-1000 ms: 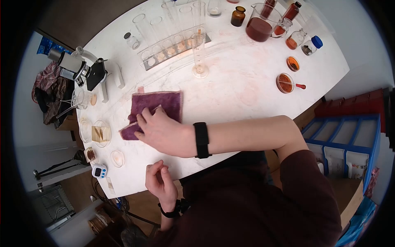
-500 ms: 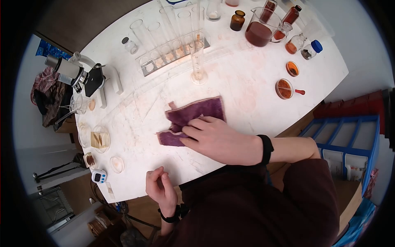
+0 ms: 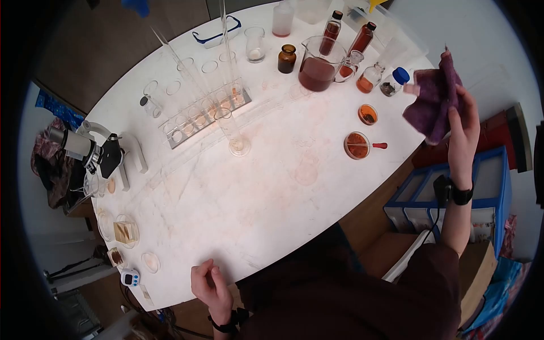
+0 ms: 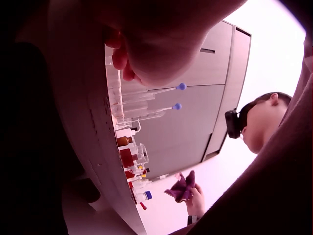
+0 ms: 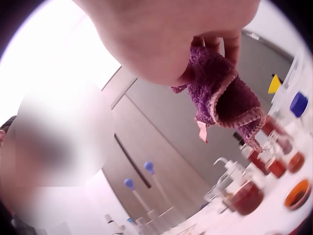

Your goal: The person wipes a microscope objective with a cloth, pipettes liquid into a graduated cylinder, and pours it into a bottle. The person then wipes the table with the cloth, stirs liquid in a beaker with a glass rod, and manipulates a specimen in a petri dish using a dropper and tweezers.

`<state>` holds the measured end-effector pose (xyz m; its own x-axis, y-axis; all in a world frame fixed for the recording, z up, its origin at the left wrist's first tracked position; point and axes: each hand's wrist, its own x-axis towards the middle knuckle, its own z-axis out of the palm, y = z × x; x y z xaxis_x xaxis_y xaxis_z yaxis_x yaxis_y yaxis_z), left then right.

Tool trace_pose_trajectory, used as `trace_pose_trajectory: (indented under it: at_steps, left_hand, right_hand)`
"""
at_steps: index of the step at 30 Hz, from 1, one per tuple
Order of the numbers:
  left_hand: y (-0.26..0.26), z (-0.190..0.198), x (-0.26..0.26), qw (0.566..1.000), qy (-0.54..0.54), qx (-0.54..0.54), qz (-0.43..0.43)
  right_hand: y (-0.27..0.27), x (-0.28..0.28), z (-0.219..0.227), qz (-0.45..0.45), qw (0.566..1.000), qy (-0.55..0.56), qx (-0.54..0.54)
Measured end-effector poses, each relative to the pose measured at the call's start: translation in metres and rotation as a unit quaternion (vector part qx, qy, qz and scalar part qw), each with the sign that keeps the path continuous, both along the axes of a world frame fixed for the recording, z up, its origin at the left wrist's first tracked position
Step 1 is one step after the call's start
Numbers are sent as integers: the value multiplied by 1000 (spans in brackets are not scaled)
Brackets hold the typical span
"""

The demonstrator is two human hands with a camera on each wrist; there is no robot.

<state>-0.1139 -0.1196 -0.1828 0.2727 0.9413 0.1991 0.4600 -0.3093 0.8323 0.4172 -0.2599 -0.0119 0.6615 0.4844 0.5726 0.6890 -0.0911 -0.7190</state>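
Note:
Up off the table at the far right, my right hand (image 3: 464,133) grips a purple cloth (image 3: 426,105) with pale stitched edges. The cloth hangs bunched and folded from between thumb and fingers, and a small pink tag (image 5: 202,131) dangles from it in the right wrist view. Below it and to the left stand a blue-capped jar (image 3: 395,83) and a petri dish (image 3: 357,145) of orange-red stuff with a red-ended stick across it. My left hand (image 3: 211,288) hovers by the near table edge, fingers loosely curled, holding nothing.
A large glass beaker (image 3: 316,75) of dark red liquid stands at the back right among several bottles. Further left are a rack (image 3: 208,118) of tall test tubes, a measuring cylinder (image 3: 239,147) and a microscope (image 3: 107,150). A small timer (image 3: 130,277) lies at the near left.
My right hand has wiped the cloth rightward over the table, then lifted it off and carried it to the far right. The head view has turned; the left hand keeps its pose.

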Motion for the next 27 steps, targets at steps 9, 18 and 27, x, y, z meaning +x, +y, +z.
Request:
trace_pose_trajectory:
  at_steps: [9,18,27]
  left_hand:
    - [1,0,6,998,43,45,-2]
    - [9,14,3,996,-48,-69,-16]
    - [66,146,17,975,-59,-23,-215]
  right_hand:
    - [-18,301,-73,-319,907,-193,-194]
    - [27,221,-63,-144,985,54,-84]
    - [68,-60,19,363,929,72,8]
